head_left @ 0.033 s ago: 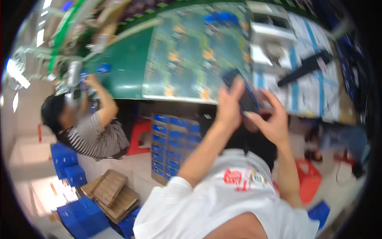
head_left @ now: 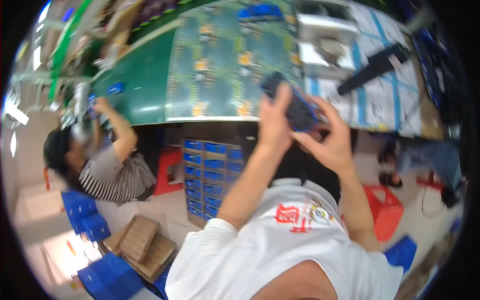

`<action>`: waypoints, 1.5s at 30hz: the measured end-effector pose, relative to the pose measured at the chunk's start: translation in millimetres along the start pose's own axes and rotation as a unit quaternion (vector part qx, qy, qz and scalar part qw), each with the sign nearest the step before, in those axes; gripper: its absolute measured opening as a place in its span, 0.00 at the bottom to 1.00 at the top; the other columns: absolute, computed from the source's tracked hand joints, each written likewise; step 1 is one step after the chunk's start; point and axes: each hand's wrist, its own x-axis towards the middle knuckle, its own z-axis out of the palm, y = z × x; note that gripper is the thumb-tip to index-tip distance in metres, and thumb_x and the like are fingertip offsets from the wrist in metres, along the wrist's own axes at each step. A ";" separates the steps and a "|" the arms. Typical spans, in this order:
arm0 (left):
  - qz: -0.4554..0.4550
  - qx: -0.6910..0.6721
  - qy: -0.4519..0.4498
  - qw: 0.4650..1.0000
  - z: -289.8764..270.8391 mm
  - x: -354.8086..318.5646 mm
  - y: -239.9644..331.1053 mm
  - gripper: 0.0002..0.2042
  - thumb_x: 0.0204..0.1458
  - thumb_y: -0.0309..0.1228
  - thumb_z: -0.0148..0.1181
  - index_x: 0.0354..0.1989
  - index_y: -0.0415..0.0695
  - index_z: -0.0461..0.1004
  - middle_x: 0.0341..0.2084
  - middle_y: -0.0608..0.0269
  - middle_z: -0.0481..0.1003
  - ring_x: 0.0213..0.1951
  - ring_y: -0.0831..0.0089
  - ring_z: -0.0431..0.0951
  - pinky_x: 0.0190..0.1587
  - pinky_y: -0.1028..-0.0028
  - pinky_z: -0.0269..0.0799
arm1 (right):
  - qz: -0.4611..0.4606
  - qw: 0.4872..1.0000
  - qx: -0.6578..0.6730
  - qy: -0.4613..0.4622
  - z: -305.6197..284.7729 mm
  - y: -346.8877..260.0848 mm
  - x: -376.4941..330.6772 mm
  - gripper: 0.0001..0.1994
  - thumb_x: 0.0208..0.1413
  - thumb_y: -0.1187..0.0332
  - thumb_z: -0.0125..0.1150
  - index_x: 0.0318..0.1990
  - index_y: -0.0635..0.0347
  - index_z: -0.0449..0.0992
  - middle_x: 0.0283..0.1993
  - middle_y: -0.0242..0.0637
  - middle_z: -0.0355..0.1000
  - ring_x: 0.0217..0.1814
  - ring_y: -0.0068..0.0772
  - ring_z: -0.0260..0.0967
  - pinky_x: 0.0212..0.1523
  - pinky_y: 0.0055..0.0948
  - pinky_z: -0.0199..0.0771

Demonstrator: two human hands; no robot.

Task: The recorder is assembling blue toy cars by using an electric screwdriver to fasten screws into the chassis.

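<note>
My left hand (head_left: pixel 274 125) and my right hand (head_left: pixel 332 142) are raised together in front of me, both gripping a dark flat device (head_left: pixel 296 106) with blue edges. The left hand's fingers lie over its near side. The right hand's fingers hold its lower right end. The device hovers at the front edge of a green workbench (head_left: pixel 145 85), which is covered by a large panel of green circuit boards (head_left: pixel 225 60). My white shirt fills the lower part of the view.
A person in a striped shirt (head_left: pixel 112 172) works at the bench on the left. A blue drawer cabinet (head_left: pixel 210 170) stands under the bench. A long black tool (head_left: pixel 375 67) lies on white-and-blue sheets. Cardboard boxes (head_left: pixel 142 245), blue bins (head_left: pixel 85 215) and a red stool (head_left: pixel 385 210) sit on the floor.
</note>
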 end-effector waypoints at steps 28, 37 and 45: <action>0.083 0.002 -0.063 0.995 15.5 -11.3 -7.2 0.18 0.62 0.33 0.60 0.56 0.38 0.65 0.53 0.47 0.73 0.53 0.53 0.78 0.50 0.57 0.79 | 0.110 0.952 0.282 0.039 6.4 26.1 5.8 0.14 0.58 0.76 0.66 0.50 0.75 0.77 0.41 0.40 0.79 0.40 0.20 0.75 0.41 0.22 0.80; 0.068 0.094 -0.064 0.991 3.4 -9.4 -8.2 0.13 0.60 0.30 0.63 0.49 0.37 0.73 0.45 0.49 0.79 0.43 0.61 0.83 0.43 0.64 0.82 | 0.118 0.980 0.162 0.019 -14.2 28.7 2.7 0.13 0.56 0.71 0.69 0.46 0.71 0.79 0.39 0.39 0.80 0.35 0.19 0.76 0.37 0.18 0.78; 0.094 0.162 -0.112 0.976 -8.0 -20.1 -25.4 0.14 0.56 0.27 0.67 0.49 0.36 0.74 0.41 0.59 0.80 0.40 0.76 0.80 0.46 0.72 0.76 | -0.013 0.994 0.094 0.050 4.3 18.0 39.4 0.13 0.53 0.67 0.71 0.41 0.67 0.81 0.40 0.37 0.78 0.38 0.21 0.74 0.37 0.23 0.73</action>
